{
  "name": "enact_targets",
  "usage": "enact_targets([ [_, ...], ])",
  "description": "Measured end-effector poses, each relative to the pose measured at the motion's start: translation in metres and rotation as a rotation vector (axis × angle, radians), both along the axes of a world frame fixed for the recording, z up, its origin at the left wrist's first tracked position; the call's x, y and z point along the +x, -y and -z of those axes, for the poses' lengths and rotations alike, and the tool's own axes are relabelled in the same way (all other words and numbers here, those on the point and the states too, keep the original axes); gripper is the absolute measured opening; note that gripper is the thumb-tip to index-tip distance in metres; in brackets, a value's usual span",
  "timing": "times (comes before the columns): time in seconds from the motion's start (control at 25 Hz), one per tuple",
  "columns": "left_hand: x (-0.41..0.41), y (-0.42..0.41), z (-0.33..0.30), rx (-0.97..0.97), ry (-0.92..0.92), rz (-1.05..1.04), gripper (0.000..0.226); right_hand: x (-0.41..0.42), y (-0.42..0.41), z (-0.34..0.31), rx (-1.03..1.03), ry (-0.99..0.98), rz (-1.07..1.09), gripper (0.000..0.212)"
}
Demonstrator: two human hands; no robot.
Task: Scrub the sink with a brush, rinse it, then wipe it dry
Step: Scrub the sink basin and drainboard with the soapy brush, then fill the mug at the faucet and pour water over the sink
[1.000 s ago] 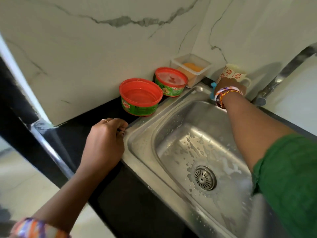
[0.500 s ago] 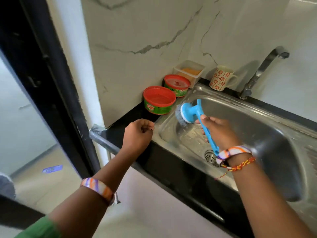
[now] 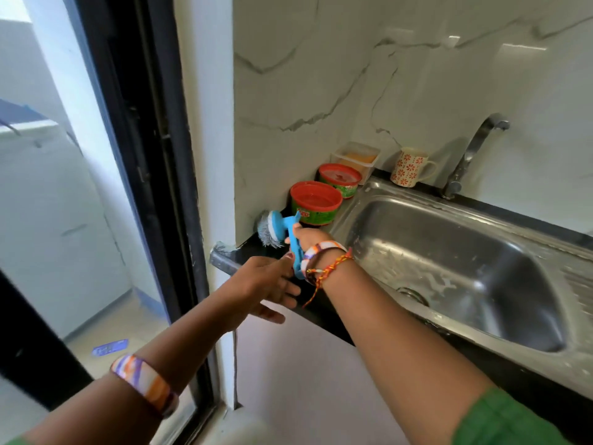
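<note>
A blue-handled brush [image 3: 276, 227] with a wire scrubbing head is held over the black counter's left corner, left of the steel sink [image 3: 378, 189]. My right hand [image 3: 309, 238] grips the blue handle. Just below it, my left hand [image 3: 266, 284] has its fingers stretched out, and its thumb side touches the handle's lower end. White soap suds streak the sink's basin around the drain [image 3: 412, 294].
Two red-lidded green tubs [image 3: 316, 202] [image 3: 340, 178], a clear plastic box [image 3: 356, 155] and a flowered mug [image 3: 409, 167] stand along the marble wall behind the sink. A steel tap [image 3: 471, 152] rises at the back. A black door frame [image 3: 144, 155] stands to the left.
My right hand carried the brush from over the basin leftward to the counter corner. My left hand uncurled and came up to the handle. The view swung left.
</note>
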State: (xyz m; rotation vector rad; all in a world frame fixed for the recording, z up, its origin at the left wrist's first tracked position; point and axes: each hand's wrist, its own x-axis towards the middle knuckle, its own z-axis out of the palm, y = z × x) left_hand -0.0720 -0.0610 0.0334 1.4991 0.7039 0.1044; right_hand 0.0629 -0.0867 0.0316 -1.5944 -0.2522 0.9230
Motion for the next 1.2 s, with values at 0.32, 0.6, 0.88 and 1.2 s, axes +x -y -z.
enact_targets([
  [0.32, 0.022, -0.007, -0.001, -0.083, -0.026, -0.149, 0.008, 0.011, -0.003, -0.006, -0.260, 0.328, 0.022, 0.027],
  [0.6, 0.027, -0.008, 0.006, 0.648, -0.167, -0.233, 0.004, 0.006, 0.034, -0.015, -0.227, 0.347, -0.153, 0.002],
  [0.88, 0.063, 0.034, -0.027, 1.023, -0.074, 0.109, 0.015, 0.040, 0.116, -0.036, -0.167, 0.459, -0.222, 0.016],
  [1.2, 0.188, 0.117, -0.049, 0.992, 0.020, 0.321, 0.013, 0.127, 0.219, -0.054, -0.207, 0.542, -0.103, 0.011],
])
